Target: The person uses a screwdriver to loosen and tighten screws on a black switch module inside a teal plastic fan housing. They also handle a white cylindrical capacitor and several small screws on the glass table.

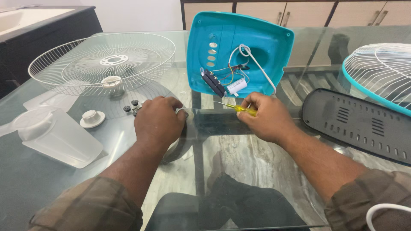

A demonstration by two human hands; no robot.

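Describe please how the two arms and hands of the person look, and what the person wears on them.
Both hands, the left hand and the right hand, are bare: no gloves, and no rings or watch can be seen. The forearms are uncovered too. Each arm has a sleeve pushed up toward the elbow, the left sleeve and the right sleeve, of brownish cloth with a faint dark check pattern.

To your far left on the glass table [51, 188] lies a white wire fan guard [102, 62], and nearer you a frosted translucent fan blade [55, 137] with a small white round cap [92, 118] just beside it. To your right you have a flat black slotted plate [359, 124], and past it a second white wire guard with a teal rim [381, 72]. Behind the table stand wooden cabinets [308, 13] and a dark counter [47, 23].
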